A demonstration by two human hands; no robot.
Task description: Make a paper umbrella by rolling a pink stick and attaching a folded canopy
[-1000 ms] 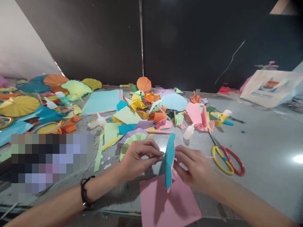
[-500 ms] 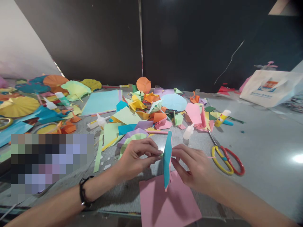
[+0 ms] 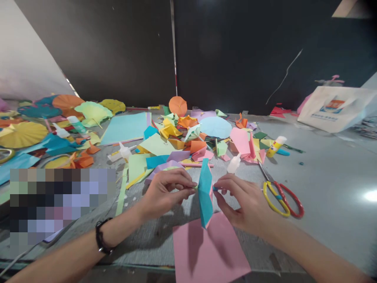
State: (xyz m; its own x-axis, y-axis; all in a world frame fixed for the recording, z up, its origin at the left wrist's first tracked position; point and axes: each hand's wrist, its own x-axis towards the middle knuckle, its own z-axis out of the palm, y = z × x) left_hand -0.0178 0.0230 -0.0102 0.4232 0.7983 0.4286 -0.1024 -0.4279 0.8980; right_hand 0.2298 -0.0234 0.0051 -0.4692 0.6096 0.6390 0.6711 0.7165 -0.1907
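A folded paper shape (image 3: 205,192), blue on the left face with pink showing along its right edge, stands upright on edge between my hands, above a pink paper sheet (image 3: 210,251). My left hand (image 3: 171,190) is closed in a pinch on a small light-green tip (image 3: 196,188) at the middle of the blue face. On the other side, my right hand (image 3: 243,198) pinches a small dark-blue tip (image 3: 216,189) at the shape's centre. What lies inside the right fingers is mostly hidden. The folded shape casts a shadow over the pink sheet.
Red-and-yellow scissors (image 3: 284,198) lie right of my right hand. A white glue bottle (image 3: 234,163), a yellow glue stick (image 3: 277,146) and heaped coloured paper scraps (image 3: 176,147) lie beyond. Paper fans (image 3: 92,112) and a blurred-out patch (image 3: 61,204) are left; a white bag (image 3: 332,110) stands right.
The folded shape has shifted slightly up and left and turned to show more of its blue face. The dark-blue tip at my right fingers now shows. Both hands keep pinching.
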